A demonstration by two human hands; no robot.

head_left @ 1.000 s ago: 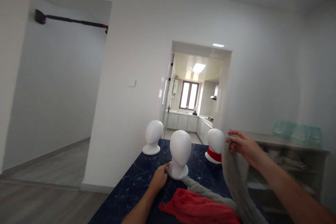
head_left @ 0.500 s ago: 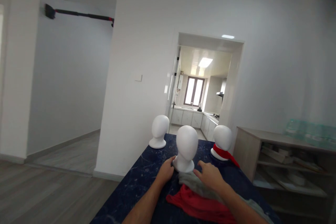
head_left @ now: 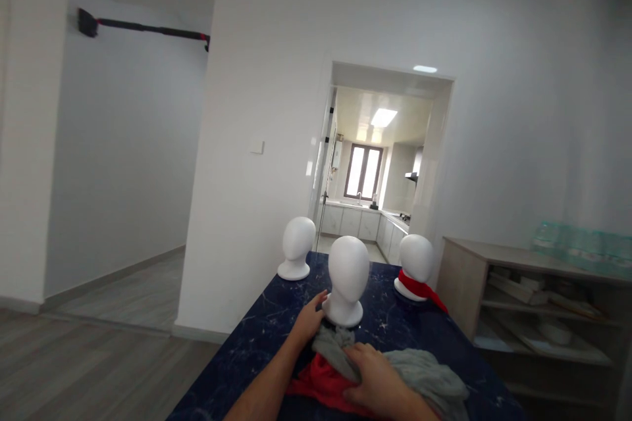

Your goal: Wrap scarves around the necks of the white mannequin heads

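Three white mannequin heads stand on a dark blue marbled table. My left hand rests against the base of the middle head, fingers curled round it. My right hand lies palm down on a bunched grey scarf, pressing it with fingers bent. The grey scarf lies over a red scarf. The right head wears a red scarf round its neck. The left head is bare.
A wooden shelf unit with stacked items stands to the right of the table. A white wall with a doorway to a lit kitchen is behind. An open passage with grey floor lies to the left.
My right hand came down from holding the grey scarf up in the air, reached toward the middle head, then drew back onto the bunched scarf. My left hand stayed at the head's base.
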